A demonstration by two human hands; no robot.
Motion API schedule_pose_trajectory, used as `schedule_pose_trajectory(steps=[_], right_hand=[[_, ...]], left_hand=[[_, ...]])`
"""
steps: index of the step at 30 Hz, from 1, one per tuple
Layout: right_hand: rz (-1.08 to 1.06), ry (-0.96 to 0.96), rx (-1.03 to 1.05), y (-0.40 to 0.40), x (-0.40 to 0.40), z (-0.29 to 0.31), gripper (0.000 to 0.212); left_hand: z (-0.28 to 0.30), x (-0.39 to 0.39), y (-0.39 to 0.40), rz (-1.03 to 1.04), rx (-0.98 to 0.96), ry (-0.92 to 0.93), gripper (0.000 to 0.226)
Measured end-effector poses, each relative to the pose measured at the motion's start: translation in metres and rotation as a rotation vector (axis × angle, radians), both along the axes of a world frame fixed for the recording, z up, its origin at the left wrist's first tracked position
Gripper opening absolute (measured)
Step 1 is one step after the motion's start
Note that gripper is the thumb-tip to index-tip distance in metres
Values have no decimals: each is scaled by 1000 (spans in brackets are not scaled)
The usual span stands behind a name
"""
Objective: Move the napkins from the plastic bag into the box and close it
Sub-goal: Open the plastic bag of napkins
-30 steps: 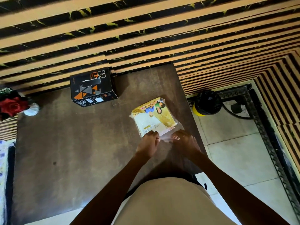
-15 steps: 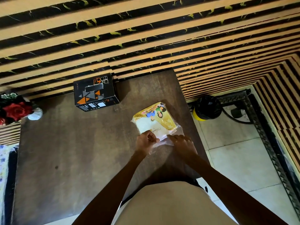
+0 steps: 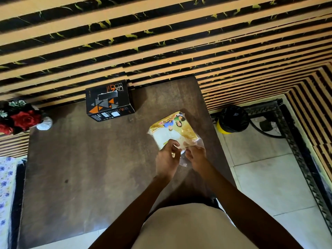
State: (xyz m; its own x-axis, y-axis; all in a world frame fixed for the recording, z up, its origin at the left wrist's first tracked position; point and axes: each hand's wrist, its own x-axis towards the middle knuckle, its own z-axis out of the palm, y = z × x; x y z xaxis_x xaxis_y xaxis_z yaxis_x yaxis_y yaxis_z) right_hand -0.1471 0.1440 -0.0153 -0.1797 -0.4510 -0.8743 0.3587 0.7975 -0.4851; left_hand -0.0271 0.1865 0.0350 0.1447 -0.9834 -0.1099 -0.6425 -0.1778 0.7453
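Observation:
A clear plastic bag [image 3: 173,131] with a yellow printed label holds a stack of white napkins; it lies near the right edge of the dark brown table [image 3: 86,159]. My left hand [image 3: 167,159] pinches the bag's near edge, fingers over the napkins. My right hand [image 3: 196,157] grips the loose plastic at the bag's open end, close beside the left. A black box [image 3: 108,101] with orange and grey triangles stands shut at the back of the table, well left of the bag.
Red artificial roses in a small white vase [image 3: 19,119] stand at the table's far left. A striped black-and-tan wall runs behind. On the tiled floor to the right sits a yellow bin with a black liner [image 3: 232,119]. Flowered cloth [image 3: 7,191] lies left.
Both hands have closed in on the bag's near end. The left hand has shifted from the edge onto the napkins, and the right hand has moved left to meet it.

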Motion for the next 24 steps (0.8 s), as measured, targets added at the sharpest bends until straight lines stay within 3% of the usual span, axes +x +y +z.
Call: schedule_pose_trajectory(steps=[4,7,9,13,17,19,21,24], right_hand=[[-91,-66,55,-4,2,-8,34],[-59,-49,87,-8,3,-11,49],[-10,-11,84,-12,3,-11,48],[-52,21,13,-17,9,-13,47],[-199,-198,42,-14,9,-20,51],[-191,-229,33,-12,13,-17,41],[-161,-198,-11,-11,10,-12,29],[-93,-233,-75,-10,-3,-14,44]], left_hand=[[-5,3,0,-95,26,46,23],[-5,10,-6,-160,59,136,22],[-10,17,-11,-159,73,161,24],[-24,33,-25,26,64,85,26],[-42,48,-41,229,236,61,39],[-47,52,-45,323,347,208,39],[-46,51,-47,456,470,481,41],[-48,51,-50,554,615,646,44]])
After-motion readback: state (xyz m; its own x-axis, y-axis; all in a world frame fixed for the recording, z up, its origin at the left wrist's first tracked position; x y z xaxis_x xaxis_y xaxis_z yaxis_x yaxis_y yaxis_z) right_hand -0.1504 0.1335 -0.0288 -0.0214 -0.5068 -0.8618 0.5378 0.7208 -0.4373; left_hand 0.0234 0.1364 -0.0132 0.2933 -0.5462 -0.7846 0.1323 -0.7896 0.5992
